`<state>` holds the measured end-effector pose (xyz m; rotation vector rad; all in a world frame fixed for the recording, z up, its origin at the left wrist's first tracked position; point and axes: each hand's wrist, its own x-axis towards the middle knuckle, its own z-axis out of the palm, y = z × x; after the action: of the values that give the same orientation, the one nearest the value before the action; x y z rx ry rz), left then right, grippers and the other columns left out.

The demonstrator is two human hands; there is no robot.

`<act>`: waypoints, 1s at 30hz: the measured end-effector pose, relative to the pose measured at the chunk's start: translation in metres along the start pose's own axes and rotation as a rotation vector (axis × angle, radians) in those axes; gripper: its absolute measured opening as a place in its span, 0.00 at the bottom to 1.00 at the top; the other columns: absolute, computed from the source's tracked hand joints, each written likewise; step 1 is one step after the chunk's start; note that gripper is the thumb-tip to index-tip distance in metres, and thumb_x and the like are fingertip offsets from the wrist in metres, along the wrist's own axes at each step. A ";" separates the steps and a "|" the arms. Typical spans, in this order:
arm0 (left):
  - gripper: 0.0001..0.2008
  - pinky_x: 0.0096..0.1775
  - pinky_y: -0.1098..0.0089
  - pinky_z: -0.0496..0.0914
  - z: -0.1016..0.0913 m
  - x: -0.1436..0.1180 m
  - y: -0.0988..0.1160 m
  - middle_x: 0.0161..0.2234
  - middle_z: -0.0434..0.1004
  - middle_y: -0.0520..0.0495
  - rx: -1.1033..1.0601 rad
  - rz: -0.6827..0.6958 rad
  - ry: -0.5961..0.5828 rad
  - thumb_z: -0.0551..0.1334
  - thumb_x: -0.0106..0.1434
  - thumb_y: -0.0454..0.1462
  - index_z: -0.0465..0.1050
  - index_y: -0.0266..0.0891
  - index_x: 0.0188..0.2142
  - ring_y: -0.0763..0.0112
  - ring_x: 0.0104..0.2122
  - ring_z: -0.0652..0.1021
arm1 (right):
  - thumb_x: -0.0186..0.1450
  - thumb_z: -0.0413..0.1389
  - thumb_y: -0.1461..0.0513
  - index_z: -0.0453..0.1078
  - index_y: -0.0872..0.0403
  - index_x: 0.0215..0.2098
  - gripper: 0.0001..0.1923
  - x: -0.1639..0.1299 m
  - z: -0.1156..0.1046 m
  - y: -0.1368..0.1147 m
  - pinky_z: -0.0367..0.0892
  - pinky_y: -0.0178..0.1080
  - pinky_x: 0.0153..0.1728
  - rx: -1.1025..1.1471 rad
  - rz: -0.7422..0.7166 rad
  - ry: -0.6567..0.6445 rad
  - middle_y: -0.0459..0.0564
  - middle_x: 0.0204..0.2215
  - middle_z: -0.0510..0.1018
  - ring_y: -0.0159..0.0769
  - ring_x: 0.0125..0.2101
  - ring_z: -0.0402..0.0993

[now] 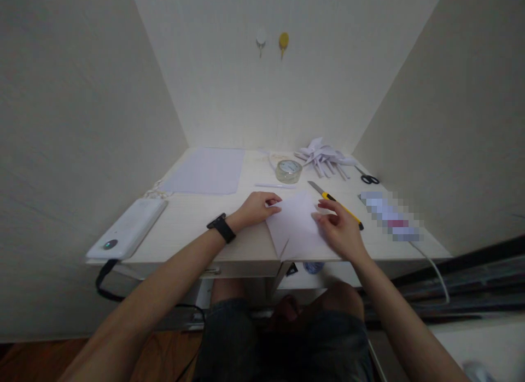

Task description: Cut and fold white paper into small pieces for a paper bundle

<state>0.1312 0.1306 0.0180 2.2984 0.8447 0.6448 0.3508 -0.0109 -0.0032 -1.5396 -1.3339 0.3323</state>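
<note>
A white square sheet of paper (pixel 297 220) lies at the table's front edge, with a cut slit running in from its near side. My left hand (pixel 259 207), with a black watch on the wrist, pinches the sheet's left edge between thumb and fingers. On the opposite edge, the thumb and fingertips of my right hand (pixel 338 226) are closed on the paper. A yellow and black utility knife (pixel 334 200), blade out, lies just beyond my right hand, which partly covers its handle. Behind the sheet lies a thin white paper stick (pixel 274 186).
A roll of clear tape (pixel 288 171) sits behind the stick. Several paper pinwheels (pixel 322 155) are piled at the back right, near black scissors (pixel 369 179). A paper stack (pixel 205 171) lies back left, a white device (pixel 129 229) front left, a blurred-out phone-like object (pixel 388 215) right.
</note>
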 end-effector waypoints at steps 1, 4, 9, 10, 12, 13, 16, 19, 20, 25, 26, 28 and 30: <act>0.11 0.38 0.71 0.70 0.000 0.000 0.000 0.33 0.81 0.49 -0.003 -0.003 0.013 0.67 0.57 0.35 0.79 0.38 0.40 0.70 0.32 0.78 | 0.62 0.59 0.52 0.70 0.53 0.51 0.22 -0.004 -0.006 0.000 0.71 0.40 0.28 0.002 0.036 -0.023 0.56 0.44 0.79 0.34 0.24 0.74; 0.09 0.37 0.71 0.71 0.000 0.000 0.001 0.31 0.81 0.49 -0.016 -0.015 0.029 0.66 0.58 0.35 0.79 0.37 0.39 0.70 0.31 0.78 | 0.59 0.62 0.51 0.70 0.53 0.52 0.26 -0.017 -0.023 0.001 0.71 0.39 0.28 -0.071 0.068 -0.056 0.53 0.40 0.80 0.34 0.24 0.73; 0.08 0.35 0.72 0.70 -0.001 0.000 0.001 0.31 0.81 0.49 0.001 -0.019 0.042 0.66 0.57 0.36 0.78 0.37 0.37 0.71 0.31 0.78 | 0.60 0.62 0.53 0.76 0.51 0.47 0.19 -0.028 -0.028 0.003 0.70 0.40 0.31 -0.176 -0.002 -0.113 0.48 0.29 0.80 0.35 0.25 0.72; 0.08 0.35 0.72 0.70 -0.001 0.000 0.001 0.31 0.81 0.49 0.008 -0.017 0.043 0.66 0.57 0.36 0.78 0.37 0.37 0.71 0.31 0.78 | 0.60 0.61 0.54 0.77 0.51 0.44 0.15 -0.028 -0.027 0.004 0.70 0.40 0.32 -0.167 -0.012 -0.117 0.49 0.29 0.80 0.36 0.26 0.73; 0.08 0.35 0.72 0.70 0.000 0.000 0.001 0.30 0.80 0.49 0.019 -0.012 0.042 0.66 0.57 0.36 0.79 0.37 0.37 0.71 0.31 0.78 | 0.61 0.60 0.54 0.79 0.52 0.37 0.12 -0.024 -0.024 0.005 0.70 0.41 0.33 -0.124 -0.012 -0.124 0.51 0.30 0.81 0.38 0.29 0.74; 0.08 0.35 0.72 0.70 0.000 -0.001 0.001 0.30 0.80 0.49 0.023 -0.010 0.042 0.66 0.57 0.36 0.79 0.37 0.37 0.71 0.31 0.78 | 0.61 0.60 0.53 0.80 0.52 0.36 0.12 -0.021 -0.023 0.006 0.70 0.41 0.34 -0.095 -0.007 -0.138 0.51 0.32 0.82 0.39 0.30 0.75; 0.07 0.35 0.72 0.70 0.000 -0.001 0.001 0.30 0.80 0.50 0.033 -0.006 0.042 0.65 0.58 0.35 0.78 0.37 0.36 0.71 0.31 0.78 | 0.58 0.63 0.53 0.80 0.52 0.39 0.14 -0.012 -0.031 0.008 0.70 0.41 0.35 0.029 -0.011 -0.268 0.53 0.36 0.82 0.39 0.33 0.75; 0.06 0.35 0.72 0.70 -0.001 -0.002 0.002 0.30 0.81 0.50 0.039 0.002 0.039 0.65 0.58 0.36 0.78 0.37 0.35 0.71 0.31 0.78 | 0.53 0.68 0.55 0.78 0.51 0.47 0.23 -0.003 -0.043 0.009 0.70 0.40 0.37 0.158 -0.015 -0.461 0.53 0.45 0.81 0.39 0.36 0.74; 0.06 0.35 0.72 0.70 -0.001 -0.002 0.002 0.30 0.81 0.50 0.041 0.006 0.036 0.65 0.58 0.36 0.78 0.37 0.35 0.71 0.31 0.78 | 0.53 0.68 0.55 0.78 0.50 0.48 0.25 -0.001 -0.047 0.008 0.70 0.40 0.37 0.181 0.001 -0.502 0.53 0.46 0.80 0.38 0.36 0.74; 0.07 0.36 0.71 0.70 -0.002 -0.002 0.002 0.31 0.81 0.50 0.045 0.009 0.021 0.65 0.57 0.35 0.78 0.37 0.36 0.70 0.32 0.78 | 0.57 0.65 0.51 0.81 0.51 0.35 0.14 0.008 -0.043 0.005 0.70 0.42 0.38 0.116 -0.020 -0.471 0.53 0.37 0.81 0.39 0.35 0.74; 0.07 0.36 0.71 0.70 -0.002 -0.002 0.003 0.31 0.81 0.50 0.048 0.007 0.014 0.65 0.57 0.35 0.78 0.38 0.37 0.70 0.32 0.78 | 0.57 0.65 0.51 0.81 0.51 0.31 0.13 0.010 -0.040 0.004 0.70 0.42 0.39 0.099 -0.065 -0.457 0.54 0.37 0.80 0.40 0.36 0.74; 0.09 0.37 0.71 0.71 -0.003 -0.002 0.004 0.32 0.82 0.49 0.059 0.004 -0.001 0.66 0.56 0.35 0.79 0.38 0.38 0.69 0.33 0.79 | 0.58 0.65 0.50 0.80 0.51 0.27 0.13 0.016 -0.032 0.003 0.70 0.43 0.39 0.084 -0.158 -0.450 0.55 0.40 0.79 0.40 0.37 0.74; 0.10 0.38 0.70 0.71 -0.004 -0.003 0.006 0.34 0.82 0.49 0.076 0.003 -0.013 0.67 0.55 0.35 0.79 0.37 0.39 0.68 0.33 0.79 | 0.59 0.64 0.50 0.78 0.51 0.27 0.14 0.021 -0.025 0.003 0.70 0.44 0.41 0.088 -0.227 -0.469 0.56 0.44 0.79 0.41 0.40 0.75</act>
<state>0.1290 0.1266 0.0240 2.3696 0.8728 0.6080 0.3787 -0.0052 0.0132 -1.2624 -1.8132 0.6254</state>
